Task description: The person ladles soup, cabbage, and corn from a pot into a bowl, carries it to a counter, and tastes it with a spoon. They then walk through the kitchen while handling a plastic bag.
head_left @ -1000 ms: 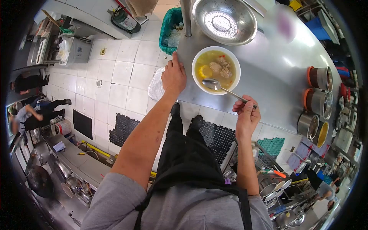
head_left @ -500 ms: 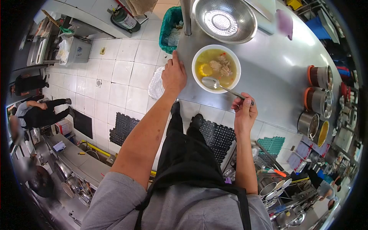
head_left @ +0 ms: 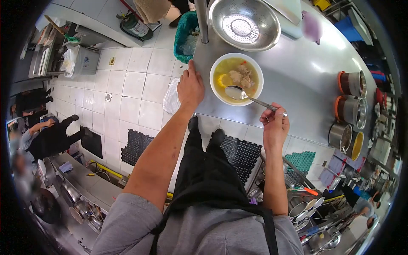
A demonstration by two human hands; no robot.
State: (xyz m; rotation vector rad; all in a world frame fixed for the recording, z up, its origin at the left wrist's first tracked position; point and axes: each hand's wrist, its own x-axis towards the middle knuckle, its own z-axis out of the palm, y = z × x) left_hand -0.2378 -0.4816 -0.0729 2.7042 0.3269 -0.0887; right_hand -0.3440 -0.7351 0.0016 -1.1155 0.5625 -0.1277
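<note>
A white bowl [head_left: 216,88] of yellowish soup stands near the front left corner of the steel table [head_left: 297,93]. Chunks of meat [head_left: 242,77] and a piece of corn [head_left: 224,80] show in the broth. My right hand [head_left: 275,121] is closed on the handle of a metal spoon [head_left: 259,102]. The spoon's bowl lies at the soup's near side, inside the rim. My left hand [head_left: 191,88] rests on the table's left edge, one finger stretched forward and the others partly bent. It touches only the edge.
Behind the bowl sits a steel colander [head_left: 244,27], close to a table post [head_left: 201,21]. A cutting board with a knife [head_left: 284,10] is at the back. Several steel pots [head_left: 352,112] line the right side. A green-lined bin [head_left: 183,38] stands left of the table. Other people are at the far left.
The spoon has shifted slightly within the soup, its bowl now nearer the meat. My right hand has moved a little to the right. My left hand stays on the edge.
</note>
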